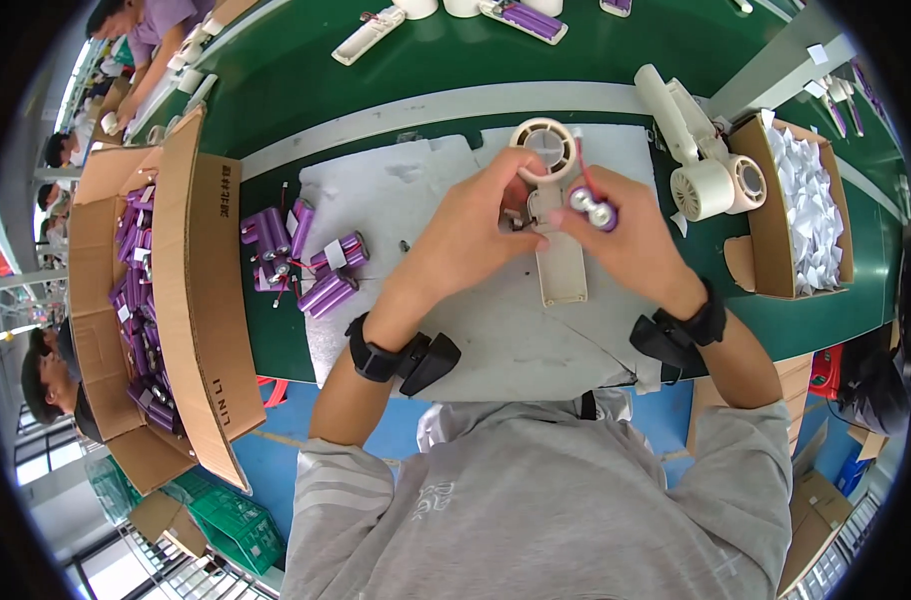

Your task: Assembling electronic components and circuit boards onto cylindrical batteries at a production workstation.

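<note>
Over the middle of the mat, my left hand [476,210] is closed on a cream-white handheld-fan housing half [563,272]. Its round ring points away from me and its open handle shell toward me. Between the fingers of my right hand [631,230] is a purple battery pack [603,215] with bright metal ends facing up. A red wire rises from the pack beside the ring. My right fingertips also reach the middle of the housing. What the left fingertips pinch near the ring's base is partly hidden.
More purple battery packs [326,292] lie at the mat's left edge, beside a carton [211,320] full of them. To the right are assembled fan bodies [704,190] and a box [741,262] of white paper pieces. A grey post [776,75] stands at the far right.
</note>
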